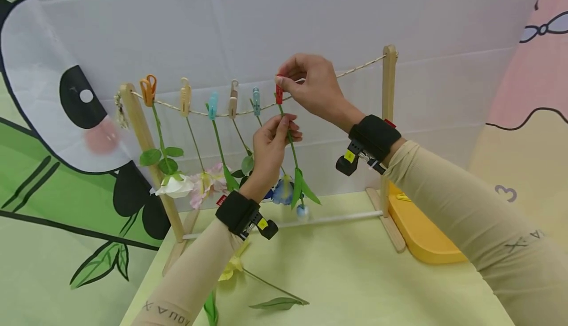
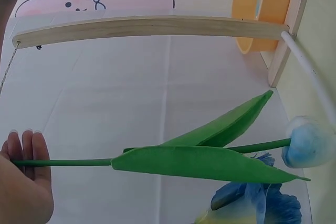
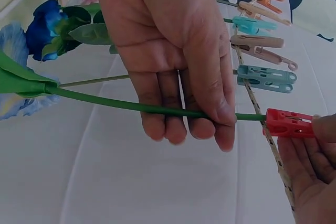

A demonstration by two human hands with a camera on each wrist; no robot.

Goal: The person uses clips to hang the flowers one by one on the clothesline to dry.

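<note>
A red clothespin (image 1: 279, 91) sits on the rope at the top of a green flower stem. My right hand (image 1: 312, 84) pinches its upper end between thumb and fingers. Just below, my left hand (image 1: 271, 141) holds the stem with the thumb against the fingers. The flower hangs head down, a pale blue tulip (image 2: 307, 142) with long green leaves (image 2: 205, 162). In the right wrist view the stem (image 3: 126, 103) runs across the left fingers up to the red clothespin's jaws at the rope (image 3: 281, 174).
Several flowers, among them a white one (image 1: 175, 186), hang from orange, beige and blue clothespins left of my hands. Wooden posts (image 1: 388, 94) hold the rope. A yellow flower (image 1: 231, 268) lies on the table, and an orange tray (image 1: 430, 247) stands at the right.
</note>
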